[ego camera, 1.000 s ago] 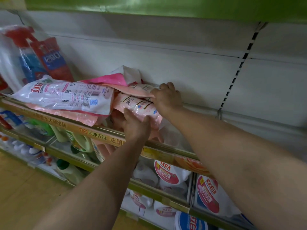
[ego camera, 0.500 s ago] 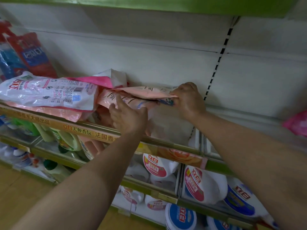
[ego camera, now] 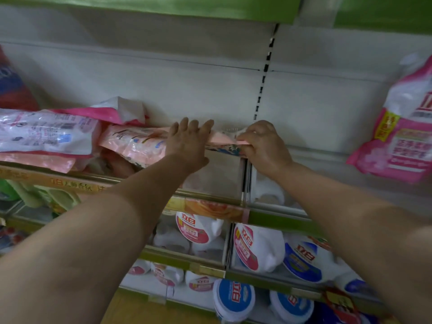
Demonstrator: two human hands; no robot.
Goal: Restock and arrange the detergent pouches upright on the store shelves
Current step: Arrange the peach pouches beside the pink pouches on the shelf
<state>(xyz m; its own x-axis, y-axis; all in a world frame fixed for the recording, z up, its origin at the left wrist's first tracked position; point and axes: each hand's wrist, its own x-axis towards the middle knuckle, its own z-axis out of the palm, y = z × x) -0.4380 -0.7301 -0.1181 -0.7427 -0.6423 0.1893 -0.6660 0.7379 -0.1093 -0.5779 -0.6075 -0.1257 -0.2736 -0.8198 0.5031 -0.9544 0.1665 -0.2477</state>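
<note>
My left hand (ego camera: 187, 142) has slid up from the shelf's front edge and now lies flat, fingers straight, on the peach detergent pouch (ego camera: 138, 142). My right hand (ego camera: 261, 146) pinches that pouch's end beside the slotted upright (ego camera: 263, 85). The pouch lies flat on the top shelf (ego camera: 210, 181), right of the white pouch (ego camera: 44, 132). White jugs (ego camera: 257, 249) fill shelves below.

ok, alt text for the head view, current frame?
Two bare hands handle a pale pink detergent pouch lying flat on a store shelf: the left hand rests on it with straight fingers, the right hand pinches its end. More pouches lie flat to the left; white detergent jugs fill the lower shelves.
</note>
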